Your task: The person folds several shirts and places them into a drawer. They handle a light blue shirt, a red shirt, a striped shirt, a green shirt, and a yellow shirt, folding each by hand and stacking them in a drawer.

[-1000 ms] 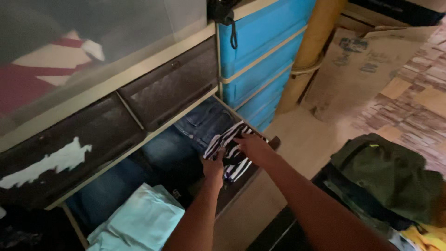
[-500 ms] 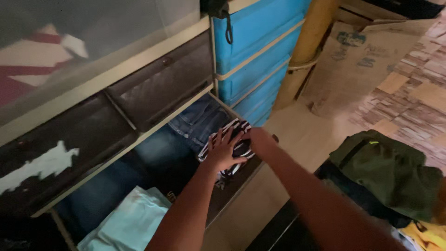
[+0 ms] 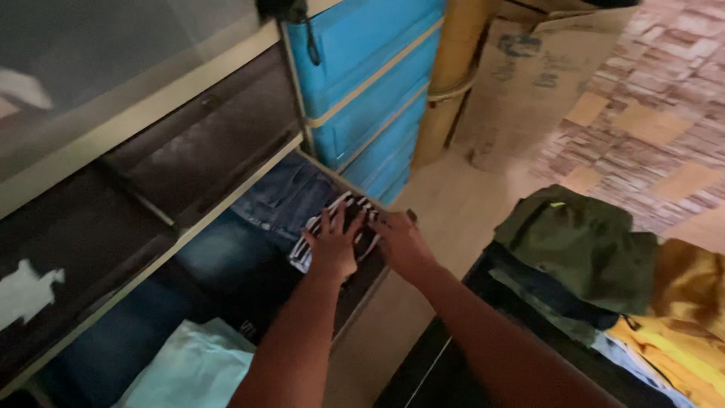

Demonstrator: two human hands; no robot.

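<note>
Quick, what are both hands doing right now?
Left hand: open, fingers spread, pressing flat on the striped cloth in the drawer.
Right hand: open, palm down on the same striped cloth at the drawer's front edge.

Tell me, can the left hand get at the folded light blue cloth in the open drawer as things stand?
Probably yes. The left hand rests flat on the striped garment and grips nothing. The light blue cloth lies uncovered in the same drawer, nearer the person.
</note>
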